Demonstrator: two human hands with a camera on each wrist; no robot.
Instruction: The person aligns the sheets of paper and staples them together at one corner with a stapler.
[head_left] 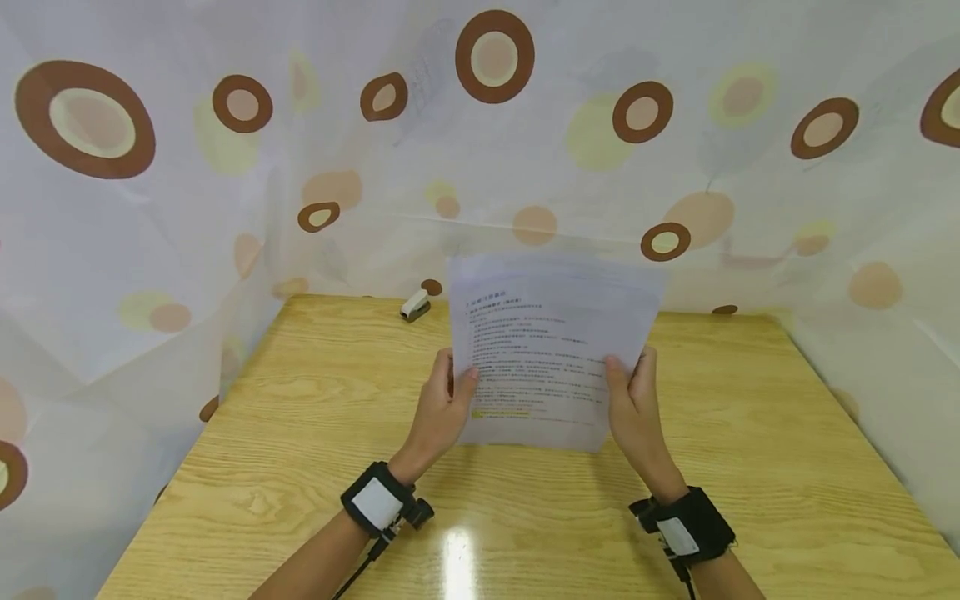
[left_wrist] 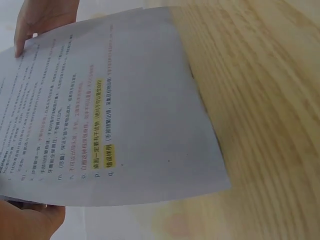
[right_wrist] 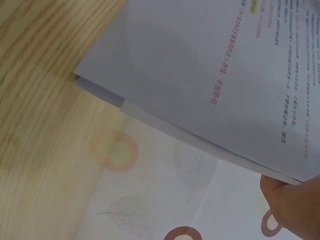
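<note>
Above the yellow wood-grain table, a left hand and right hand grip opposite side edges of white printed paper sheets between thumb and fingers. Near the far edge sits a white-and-grey stapler.

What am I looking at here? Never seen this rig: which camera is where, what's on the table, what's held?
No robot: a person works barehanded. The widest picture comes from a head-worn camera looking forward and down. The other two come from the left wrist camera and right wrist camera, each watching its own hand's work.

The left hand and right hand grip printed papers by opposite sides, thumbs on the front. The right wrist view shows layered edges, so it's more than one sheet.

On the wooden table, near its far edge, sits what looks like a small stapler. A patterned sheet hangs behind.
</note>
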